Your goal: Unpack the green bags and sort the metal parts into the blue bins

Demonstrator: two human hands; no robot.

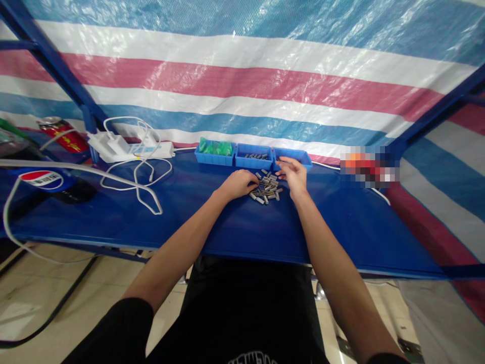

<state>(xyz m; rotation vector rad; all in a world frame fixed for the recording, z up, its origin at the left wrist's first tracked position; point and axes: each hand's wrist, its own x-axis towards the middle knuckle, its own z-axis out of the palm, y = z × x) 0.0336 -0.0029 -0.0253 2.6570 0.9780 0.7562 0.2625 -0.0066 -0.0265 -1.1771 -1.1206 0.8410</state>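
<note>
A pile of several small grey cylindrical parts lies on the blue table. My left hand rests at the pile's left edge with its fingers curled among the parts; what they pinch is too small to make out. My right hand sits at the pile's right edge, fingers bent and pressed together near the rightmost tray. Three blue trays stand behind the pile: the left tray holds green pieces, the middle tray holds grey parts, the right tray is partly hidden by my right hand.
A white power strip with plugs and looping white cables lies at the left. A red can and a blue-labelled bottle sit at the far left. A striped tarp hangs behind. A blurred item lies at the right.
</note>
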